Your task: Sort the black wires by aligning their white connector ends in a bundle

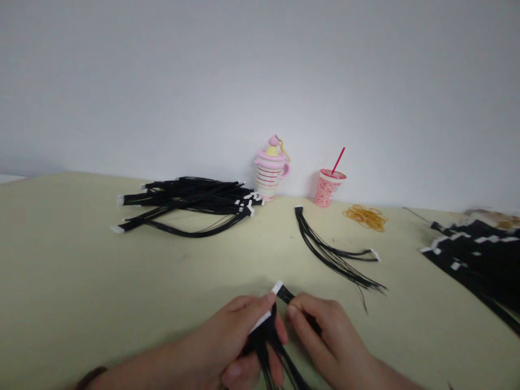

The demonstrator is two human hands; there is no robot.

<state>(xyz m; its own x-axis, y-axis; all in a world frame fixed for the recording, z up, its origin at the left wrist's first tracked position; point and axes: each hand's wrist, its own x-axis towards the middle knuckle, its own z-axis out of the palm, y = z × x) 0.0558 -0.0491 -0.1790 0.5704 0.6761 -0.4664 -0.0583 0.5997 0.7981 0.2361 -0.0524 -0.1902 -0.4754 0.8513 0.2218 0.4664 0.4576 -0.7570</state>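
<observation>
At the front middle of the head view, my left hand (239, 338) grips black cables (260, 344) with white connectors, its thumb near a white connector (277, 287). The cables hang down past its fingers toward the bottom edge. Close beside it, my right hand (329, 338) pinches the black cable just behind that raised white connector, its thumb and forefinger closed. The cable runs under the right fingers, where part of it is hidden. The hands are slightly blurred.
A pile of black cables (190, 196) lies back left, beside a pink striped mug (268, 176). A red-patterned cup (326, 189) with straw, rubber bands (366, 217) and a loose cable bundle (320, 246) are right of it. More black cables (483, 260) lie far right.
</observation>
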